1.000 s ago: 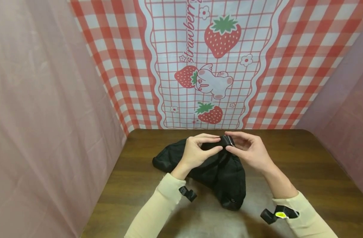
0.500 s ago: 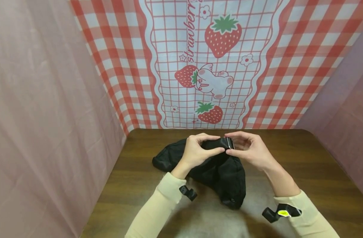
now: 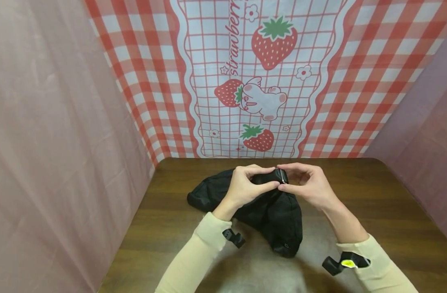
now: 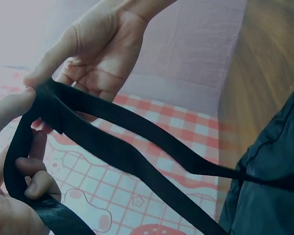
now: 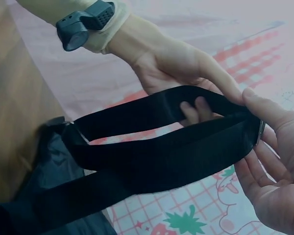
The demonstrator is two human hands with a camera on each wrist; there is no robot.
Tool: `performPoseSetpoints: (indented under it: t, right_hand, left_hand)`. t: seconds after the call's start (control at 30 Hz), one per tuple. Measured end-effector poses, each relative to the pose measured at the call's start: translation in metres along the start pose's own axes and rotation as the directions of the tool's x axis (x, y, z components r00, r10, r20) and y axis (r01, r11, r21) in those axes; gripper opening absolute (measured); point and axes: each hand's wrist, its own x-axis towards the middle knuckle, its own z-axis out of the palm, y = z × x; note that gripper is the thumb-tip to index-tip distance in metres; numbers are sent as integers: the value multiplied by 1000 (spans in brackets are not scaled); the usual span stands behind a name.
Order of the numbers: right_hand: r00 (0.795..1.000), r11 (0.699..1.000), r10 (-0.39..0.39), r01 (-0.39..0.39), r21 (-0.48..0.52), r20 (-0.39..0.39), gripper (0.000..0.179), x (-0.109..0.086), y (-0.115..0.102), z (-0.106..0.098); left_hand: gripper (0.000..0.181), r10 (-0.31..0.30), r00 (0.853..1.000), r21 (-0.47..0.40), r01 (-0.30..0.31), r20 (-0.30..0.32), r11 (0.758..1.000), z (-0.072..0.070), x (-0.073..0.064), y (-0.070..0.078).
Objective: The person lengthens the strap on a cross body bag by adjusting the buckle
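A black fabric bag [image 3: 282, 224] lies slumped on the table, its black webbing strap [image 5: 157, 161] raised in loops above it. At a metal-edged slider buckle [image 3: 283, 176] on the strap, both hands meet, thumb tips nearly together. My left hand [image 3: 242, 185] pinches the strap just left of the buckle, with webbing running between its fingers in the right wrist view. My right hand [image 3: 313, 187] pinches the buckle end between thumb and fingers. In the left wrist view the strap folds over at the fingertips and hides the buckle.
The brown wooden table [image 3: 165, 228] carries the bag. Behind it hangs a red-and-white checked cloth [image 3: 154, 73] with strawberry prints. Pinkish curtains [image 3: 55, 142] close in the left and right sides. Each sleeve cuff bears a small black camera [image 3: 233, 237].
My left hand has slid slightly right along the strap, its thumb closer to the right thumb. The buckle has tilted so more of its metal edge shows. The bag has stayed in place.
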Motion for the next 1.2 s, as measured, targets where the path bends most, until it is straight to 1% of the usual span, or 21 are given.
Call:
performPoseSetpoints:
  t: [0.1, 0.2, 0.3, 0.4, 0.43, 0.53, 0.63, 0.73, 0.83, 0.93, 1.07, 1.13, 1.2]
  right_hand:
    - [1000, 1000, -8, 8, -8, -5, 44, 0, 1, 0]
    - [1000, 1000, -19, 19, -23, -18, 44, 0, 3, 0]
    - [999, 999, -36, 35, -40, -33, 45, 0, 4, 0]
    - [998, 998, -47, 46, -43, -33, 45, -1, 5, 0]
    - [998, 998, -47, 46, -43, -28, 45, 0, 5, 0]
    - [999, 998, -45, 44, -42, -7, 45, 1, 5, -1]
    - [999, 998, -41, 42, -37, 13, 46, 1, 6, -2]
    - [998, 998, -57, 58, -27, 36, 42, 0, 6, -1]
    - [997, 997, -76, 77, -21, 33, 38, -1, 7, 0]
    - [998, 998, -64, 64, 5, 22, 36, 0, 6, -1]
    - [999, 998, -4, 1, 61, 48, 35, 0, 1, -4]
    - [998, 997, 16, -21, 75, 62, 35, 0, 0, -5]
    - [997, 996, 25, -31, 80, 76, 36, 0, -2, -5]
  left_hand:
    - [38, 6, 1000, 18, -6, 11, 1000, 1, 1, 1]
    - [38, 14, 1000, 35, -14, 9, 999, 0, 0, 0]
    - [35, 49, 998, 91, -51, 25, 995, -1, -1, 0]
    - [32, 102, 993, 166, -110, 57, 980, -1, -1, 0]
    - [31, 115, 991, 176, -125, 65, 976, 0, 0, 0]
    - [31, 132, 989, 177, -143, 71, 974, 2, 1, 0]
    - [32, 109, 993, 145, -116, 54, 983, 5, 1, -1]
    - [32, 60, 998, 101, -61, 10, 993, 6, 0, -3]
    - [34, 18, 1000, 79, -16, -18, 997, 6, 0, -3]
    - [39, -15, 1000, 65, 16, -13, 998, 4, 0, -3]
    - [48, -75, 997, 29, 74, 15, 997, 2, 0, -3]
    - [51, -90, 996, 37, 89, 27, 995, 2, 0, -4]
    - [52, -93, 995, 55, 91, 35, 994, 2, -1, -5]
